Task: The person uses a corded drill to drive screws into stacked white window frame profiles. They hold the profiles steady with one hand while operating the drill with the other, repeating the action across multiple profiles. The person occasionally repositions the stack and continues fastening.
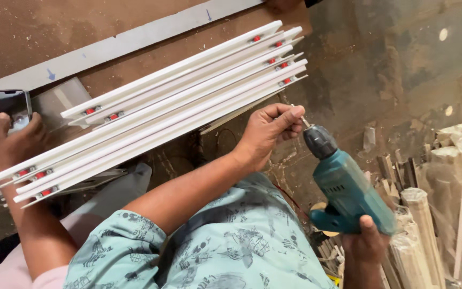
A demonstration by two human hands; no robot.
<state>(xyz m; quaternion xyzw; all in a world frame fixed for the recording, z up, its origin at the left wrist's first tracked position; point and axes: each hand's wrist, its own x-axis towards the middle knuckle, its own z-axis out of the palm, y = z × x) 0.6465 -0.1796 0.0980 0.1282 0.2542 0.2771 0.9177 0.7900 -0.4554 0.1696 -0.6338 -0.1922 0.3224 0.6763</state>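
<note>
My right hand [367,241] grips the handle of a teal power drill [348,190] at the lower right, its dark chuck [319,141] pointing up and left. My left hand [268,134] reaches across, and its fingertips pinch the small metal bit [304,121] at the chuck's tip. Just above my left hand lies a stack of long white panels [177,101], set diagonally, with small red fittings [279,55] at both ends.
At the left, another person's hand [14,147] holds a phone [13,104] beside the panels' lower end. A long grey-white strip [113,45] lies on the brown board behind. Bundles of pale wooden sticks [434,214] fill the right side.
</note>
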